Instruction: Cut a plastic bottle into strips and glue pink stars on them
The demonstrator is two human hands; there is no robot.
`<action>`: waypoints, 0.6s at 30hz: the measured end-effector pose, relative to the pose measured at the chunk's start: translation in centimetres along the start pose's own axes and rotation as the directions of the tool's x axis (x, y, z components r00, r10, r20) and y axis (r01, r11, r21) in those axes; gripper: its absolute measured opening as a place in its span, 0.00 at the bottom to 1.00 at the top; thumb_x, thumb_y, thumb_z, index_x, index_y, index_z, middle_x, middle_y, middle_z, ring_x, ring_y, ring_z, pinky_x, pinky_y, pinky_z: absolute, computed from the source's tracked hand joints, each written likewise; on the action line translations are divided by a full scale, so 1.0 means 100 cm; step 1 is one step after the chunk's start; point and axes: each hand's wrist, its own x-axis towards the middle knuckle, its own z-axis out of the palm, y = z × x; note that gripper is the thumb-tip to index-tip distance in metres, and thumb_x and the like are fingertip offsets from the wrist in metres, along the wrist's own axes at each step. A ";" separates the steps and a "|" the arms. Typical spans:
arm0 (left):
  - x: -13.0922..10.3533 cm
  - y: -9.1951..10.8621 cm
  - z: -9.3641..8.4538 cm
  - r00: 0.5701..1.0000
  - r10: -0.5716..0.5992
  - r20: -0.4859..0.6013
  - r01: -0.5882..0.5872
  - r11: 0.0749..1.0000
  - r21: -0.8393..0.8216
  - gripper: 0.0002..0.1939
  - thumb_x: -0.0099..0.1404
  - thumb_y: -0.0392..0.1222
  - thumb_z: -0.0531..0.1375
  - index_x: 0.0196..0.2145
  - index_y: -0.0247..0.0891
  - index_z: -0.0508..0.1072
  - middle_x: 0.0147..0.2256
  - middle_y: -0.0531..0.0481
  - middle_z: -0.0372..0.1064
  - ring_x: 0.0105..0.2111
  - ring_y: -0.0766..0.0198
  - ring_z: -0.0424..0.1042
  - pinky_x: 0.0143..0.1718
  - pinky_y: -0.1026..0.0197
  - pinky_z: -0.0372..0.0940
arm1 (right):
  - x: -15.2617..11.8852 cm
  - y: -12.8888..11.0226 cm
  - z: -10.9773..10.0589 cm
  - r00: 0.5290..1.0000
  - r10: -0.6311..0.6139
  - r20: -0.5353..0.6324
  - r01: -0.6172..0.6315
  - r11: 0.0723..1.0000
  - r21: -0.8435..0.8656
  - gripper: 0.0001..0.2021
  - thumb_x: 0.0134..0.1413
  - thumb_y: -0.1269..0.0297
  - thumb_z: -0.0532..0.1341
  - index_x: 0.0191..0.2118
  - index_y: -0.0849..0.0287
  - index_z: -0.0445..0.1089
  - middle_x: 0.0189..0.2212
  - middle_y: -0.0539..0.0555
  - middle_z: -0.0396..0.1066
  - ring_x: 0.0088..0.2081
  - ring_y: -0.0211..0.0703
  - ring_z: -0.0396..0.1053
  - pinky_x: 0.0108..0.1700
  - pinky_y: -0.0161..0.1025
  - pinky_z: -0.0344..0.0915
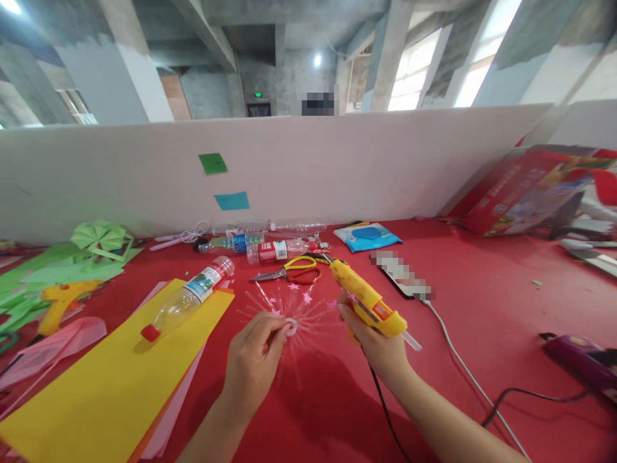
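My left hand (pixel 258 347) is closed, thumb and fingers pinching the ring-shaped neck of a cut clear plastic bottle (pixel 291 326). Thin transparent strips fan out from that neck over the red table. Small pink stars (pixel 307 298) lie at the ends of some strips. In my right hand (pixel 380 347) is a yellow hot glue gun (pixel 369 299), its nozzle pointing up and left and a clear glue stick jutting from its back. Just beyond the strips lie open scissors (pixel 289 270) with yellow and red handles.
Yellow paper (pixel 110 379) with a red-capped bottle (pixel 186 299) on it lies left. Behind are more bottles (pixel 273 251) and a blue wipes pack (pixel 369 236). A phone (pixel 400 273) with a white cable, a purple tool (pixel 581 360) and a red box (pixel 511 186) stand right.
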 end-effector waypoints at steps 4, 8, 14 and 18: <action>-0.002 0.001 0.000 0.993 -0.098 0.065 0.103 0.992 -0.075 0.04 0.61 0.35 0.56 0.29 0.39 0.69 0.27 0.53 0.69 0.27 0.69 0.70 0.32 0.68 0.65 | -0.002 -0.006 0.003 0.999 -0.024 0.029 0.023 0.998 0.051 0.13 0.46 0.53 0.60 0.28 0.59 0.66 0.18 0.48 0.61 0.18 0.34 0.56 0.18 0.33 0.55; -0.003 0.004 0.004 0.893 -0.407 0.194 0.445 0.864 -0.236 0.04 0.60 0.40 0.56 0.34 0.40 0.68 0.29 0.52 0.72 0.28 0.66 0.73 0.31 0.66 0.67 | -0.007 -0.016 0.007 0.995 -0.032 0.090 0.021 0.992 0.121 0.10 0.47 0.57 0.60 0.27 0.59 0.64 0.19 0.48 0.62 0.20 0.36 0.60 0.21 0.33 0.59; 0.001 0.012 0.004 0.732 -0.598 0.326 0.678 0.600 -0.424 0.13 0.52 0.42 0.63 0.36 0.39 0.68 0.31 0.50 0.74 0.33 0.63 0.74 0.37 0.62 0.69 | -0.016 -0.025 0.017 0.958 -0.209 0.194 0.199 0.978 0.067 0.08 0.50 0.64 0.58 0.24 0.57 0.61 0.23 0.50 0.64 0.25 0.39 0.64 0.27 0.36 0.65; 0.003 0.016 0.002 0.706 -0.604 0.370 0.703 0.534 -0.470 0.09 0.51 0.41 0.64 0.32 0.38 0.71 0.30 0.50 0.75 0.33 0.63 0.74 0.37 0.63 0.68 | -0.020 -0.019 0.022 0.898 -0.362 0.248 0.382 0.924 -0.032 0.08 0.52 0.68 0.57 0.23 0.55 0.62 0.24 0.51 0.66 0.25 0.39 0.65 0.28 0.36 0.65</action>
